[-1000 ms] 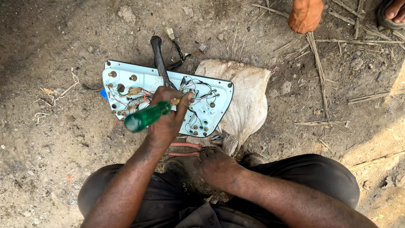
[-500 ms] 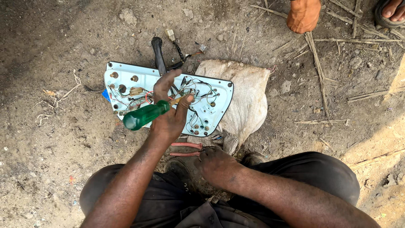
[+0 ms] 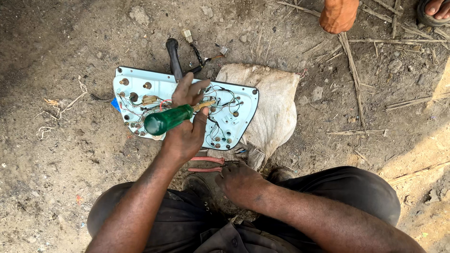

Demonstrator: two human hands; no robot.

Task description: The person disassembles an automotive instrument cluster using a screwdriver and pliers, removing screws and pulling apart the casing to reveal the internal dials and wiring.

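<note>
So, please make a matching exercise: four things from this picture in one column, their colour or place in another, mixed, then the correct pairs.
Things:
1. screwdriver handle
2. pliers
3. sack
4. panel

Descriptions:
A. pale blue, flat on the ground, wires across it
B. green, held in the left hand
C. red handles, beside the right hand
D. off-white, lying under the panel's right end

Pairs: 1-B, 2-C, 3-D, 4-A
</note>
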